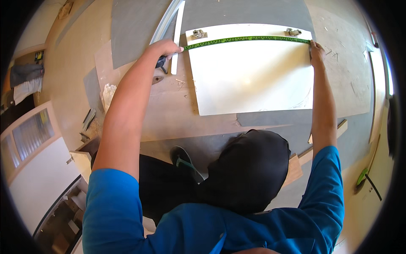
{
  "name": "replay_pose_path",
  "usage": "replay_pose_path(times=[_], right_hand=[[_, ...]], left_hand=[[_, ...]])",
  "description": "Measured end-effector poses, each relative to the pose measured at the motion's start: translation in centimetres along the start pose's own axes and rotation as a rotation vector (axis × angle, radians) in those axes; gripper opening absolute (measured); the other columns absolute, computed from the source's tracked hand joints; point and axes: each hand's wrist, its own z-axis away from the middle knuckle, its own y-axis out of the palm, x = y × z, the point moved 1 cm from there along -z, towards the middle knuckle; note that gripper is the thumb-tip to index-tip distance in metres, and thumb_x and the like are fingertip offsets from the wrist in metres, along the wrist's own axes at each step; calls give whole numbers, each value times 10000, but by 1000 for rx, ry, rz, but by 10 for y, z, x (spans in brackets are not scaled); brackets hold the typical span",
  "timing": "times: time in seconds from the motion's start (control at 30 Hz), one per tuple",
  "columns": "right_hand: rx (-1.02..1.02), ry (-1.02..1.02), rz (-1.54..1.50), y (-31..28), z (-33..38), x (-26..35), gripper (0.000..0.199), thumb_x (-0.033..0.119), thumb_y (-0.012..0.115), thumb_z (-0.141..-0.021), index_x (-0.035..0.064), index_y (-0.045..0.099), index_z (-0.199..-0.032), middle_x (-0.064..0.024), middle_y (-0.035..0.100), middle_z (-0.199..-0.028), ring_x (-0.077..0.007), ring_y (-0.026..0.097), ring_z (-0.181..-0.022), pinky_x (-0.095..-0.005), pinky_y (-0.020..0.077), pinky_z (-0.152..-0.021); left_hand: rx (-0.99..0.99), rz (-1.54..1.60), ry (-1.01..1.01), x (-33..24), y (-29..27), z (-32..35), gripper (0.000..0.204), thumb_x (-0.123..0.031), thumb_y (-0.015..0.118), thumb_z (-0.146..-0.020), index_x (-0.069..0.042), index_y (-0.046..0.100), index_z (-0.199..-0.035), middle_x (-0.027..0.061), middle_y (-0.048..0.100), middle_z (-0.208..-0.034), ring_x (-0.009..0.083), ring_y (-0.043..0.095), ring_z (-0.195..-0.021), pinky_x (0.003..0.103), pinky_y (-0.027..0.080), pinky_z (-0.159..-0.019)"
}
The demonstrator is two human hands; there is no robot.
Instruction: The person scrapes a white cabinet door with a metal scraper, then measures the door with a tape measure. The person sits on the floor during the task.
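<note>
A green tape measure (249,38) is drawn out across a white panel (253,76) that lies on the floor coverings. Two metal hinges sit along the panel's far edge, a left hinge (198,34) and a right hinge (293,32). Just past the panel's left edge, my left hand (165,48) is closed on the tape, with the dark case (161,62) showing below the fingers. My right hand (317,53) pinches the tape's other end at the panel's right edge. The blade runs slightly bowed, below both hinges.
A white strip (178,38) and a metal profile (167,21) lie left of the panel. Crumpled paper (108,94) is beside my left arm. A white cabinet door (42,182) stands at left. Wood pieces (292,169) lie near my knee, and a broom (362,177) at right.
</note>
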Motion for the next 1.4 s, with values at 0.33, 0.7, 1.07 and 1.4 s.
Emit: replay_pose_path(times=[0.33,0.7,1.07,1.4], right_hand=[[-40,2,-113,-16,-4,-5,434,423,759,-932,75,775,-1190,-151,758,-1133,-268,712,-1018,-370,548,-894],[-32,53,-161,-15,6,6,430,402,803,-905,73,781,-1181,-134,758,-1125,-230,704,-1008,-359,564,-876],[-2,67,-150,-6,8,10,432,415,804,-899,80,786,-1172,-137,755,-1146,-240,707,-1017,-359,563,-891],[-3,64,-176,-11,0,2,410,394,807,-904,76,787,-1163,-128,759,-1114,-219,704,-993,-358,564,-861]], left_hand=[[-47,1,-20,-12,-20,-26,668,-594,639,-947,-15,640,-614,119,586,-575,261,537,-491,460,441,-535],[-23,-14,-74,-13,-23,-21,629,-553,606,-992,-38,605,-632,97,556,-582,245,513,-512,454,418,-550],[-53,18,-89,-3,-17,-27,609,-543,636,-981,-16,651,-676,99,584,-589,229,517,-453,432,407,-475],[-7,49,-92,-8,-20,-26,595,-536,611,-993,-40,608,-664,115,577,-625,255,544,-550,457,443,-582]])
